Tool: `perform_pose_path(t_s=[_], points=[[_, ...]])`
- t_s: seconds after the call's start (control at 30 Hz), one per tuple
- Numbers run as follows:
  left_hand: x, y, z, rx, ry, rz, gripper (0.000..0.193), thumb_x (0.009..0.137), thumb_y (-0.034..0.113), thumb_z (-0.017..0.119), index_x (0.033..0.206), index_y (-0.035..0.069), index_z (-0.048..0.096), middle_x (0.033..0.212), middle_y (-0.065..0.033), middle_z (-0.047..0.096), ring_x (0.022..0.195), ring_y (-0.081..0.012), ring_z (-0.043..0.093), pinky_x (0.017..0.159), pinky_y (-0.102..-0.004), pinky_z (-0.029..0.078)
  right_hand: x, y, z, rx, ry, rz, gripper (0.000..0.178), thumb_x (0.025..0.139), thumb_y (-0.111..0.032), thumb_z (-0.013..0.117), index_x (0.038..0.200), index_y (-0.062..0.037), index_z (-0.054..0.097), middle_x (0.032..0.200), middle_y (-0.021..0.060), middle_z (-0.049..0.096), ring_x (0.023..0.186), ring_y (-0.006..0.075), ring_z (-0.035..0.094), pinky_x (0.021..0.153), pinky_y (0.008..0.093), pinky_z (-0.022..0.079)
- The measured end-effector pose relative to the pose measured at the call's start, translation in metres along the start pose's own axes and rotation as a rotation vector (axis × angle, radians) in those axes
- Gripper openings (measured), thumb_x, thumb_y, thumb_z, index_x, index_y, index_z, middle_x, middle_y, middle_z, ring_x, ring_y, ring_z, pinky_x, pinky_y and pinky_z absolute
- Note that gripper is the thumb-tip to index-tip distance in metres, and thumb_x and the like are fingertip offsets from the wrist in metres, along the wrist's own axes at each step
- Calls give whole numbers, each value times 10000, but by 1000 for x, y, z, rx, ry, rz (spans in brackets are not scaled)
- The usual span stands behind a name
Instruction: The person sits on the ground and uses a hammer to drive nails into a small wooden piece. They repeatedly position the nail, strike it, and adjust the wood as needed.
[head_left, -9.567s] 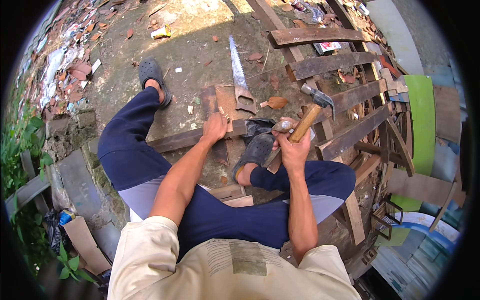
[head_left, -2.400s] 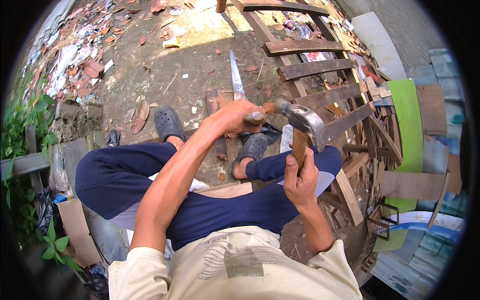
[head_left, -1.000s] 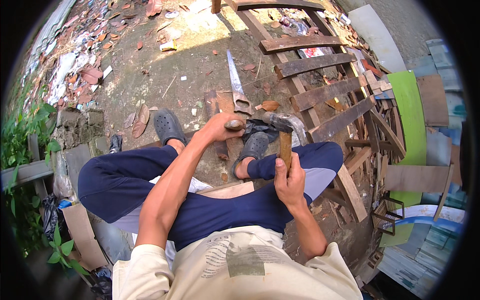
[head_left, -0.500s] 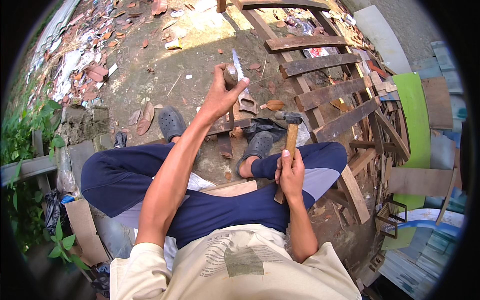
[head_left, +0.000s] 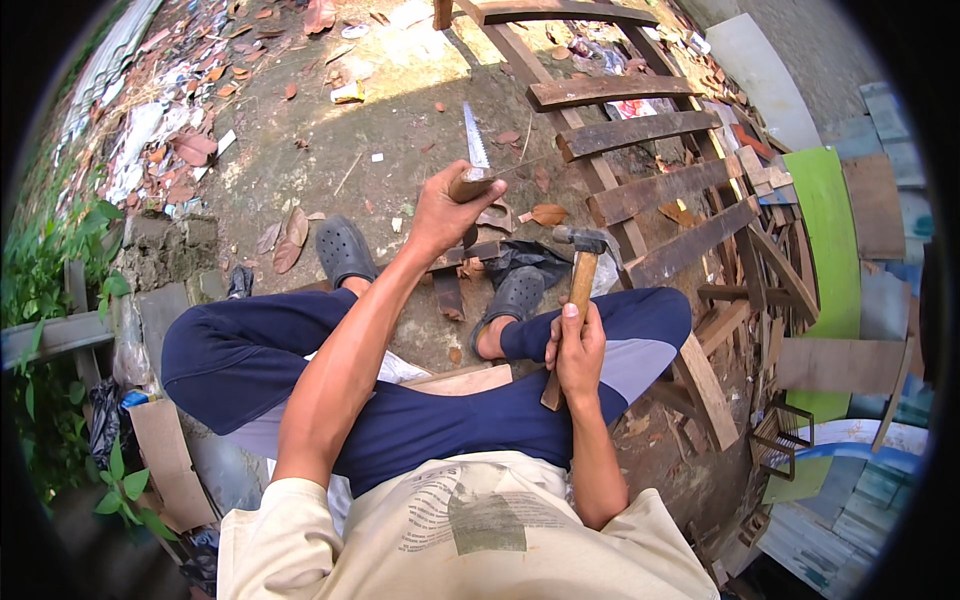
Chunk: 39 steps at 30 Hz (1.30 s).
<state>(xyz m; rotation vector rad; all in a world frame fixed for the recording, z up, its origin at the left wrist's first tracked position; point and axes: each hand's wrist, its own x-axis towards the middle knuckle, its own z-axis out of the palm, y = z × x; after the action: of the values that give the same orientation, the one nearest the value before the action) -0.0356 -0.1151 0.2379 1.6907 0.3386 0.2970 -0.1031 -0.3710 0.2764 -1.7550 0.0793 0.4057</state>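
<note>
My left hand (head_left: 440, 205) is raised ahead of me, its fingers closed around a brown piece of wood (head_left: 474, 184). How far the wood reaches below the hand cannot be made out. Behind it lies a handsaw (head_left: 475, 140) on the ground, its toothed blade pointing away and its handle partly covered by the hand. Over my right thigh, my right hand (head_left: 580, 350) grips a hammer (head_left: 581, 285) by its wooden handle, head up. The hammer's metal head is apart from the wood.
A slatted wooden frame (head_left: 655, 190) lies at the right, near a green panel (head_left: 825, 250) and stacked boards. Between my feet are wood scraps (head_left: 449, 293) and a black plastic bag (head_left: 528, 258). Litter and dry leaves (head_left: 290, 240) are scattered at the left, beside a broken concrete block (head_left: 170, 245).
My left hand has come down and slightly nearer, tilting the wood so that more of its length shows. My right hand with the hammer has barely moved.
</note>
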Motion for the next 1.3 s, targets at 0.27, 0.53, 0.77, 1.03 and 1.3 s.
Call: perform_pose_path(t_s=[0.27,0.53,0.77,1.03,1.3], points=[[-4,-2,5,-79,-33,44,317,897,340,817,912,46,699,749,-20,668,702,-78,559,633,-299,470,-2,1,2,23,-2,0,382,1097,-381,487,1181,-12,537,697,4,502,448,62,478,371,217,371],[-4,-2,5,22,-61,42,338,897,342,816,843,42,671,663,7,600,646,-79,504,577,-305,422,-3,1,3,30,23,3,341,1089,-345,514,1149,-13,567,691,2,530,448,58,483,377,228,384],[-5,-6,9,-23,-75,87,340,894,350,816,828,50,670,650,-7,592,635,-85,501,570,-318,423,-4,0,4,36,19,26,341,1089,-349,513,1140,-17,567,693,0,530,451,58,485,378,228,385],[-6,-4,7,69,-124,42,295,901,312,815,860,46,696,711,3,631,678,-71,541,604,-295,449,-3,0,4,33,20,27,333,1091,-347,509,1127,-20,565,687,-3,525,450,60,488,375,230,384],[-5,-7,10,31,-111,64,372,887,354,817,783,37,653,635,-34,577,622,-103,498,561,-341,418,-3,1,3,13,16,22,368,1092,-381,499,1158,-24,552,691,-2,506,448,62,484,373,223,376]])
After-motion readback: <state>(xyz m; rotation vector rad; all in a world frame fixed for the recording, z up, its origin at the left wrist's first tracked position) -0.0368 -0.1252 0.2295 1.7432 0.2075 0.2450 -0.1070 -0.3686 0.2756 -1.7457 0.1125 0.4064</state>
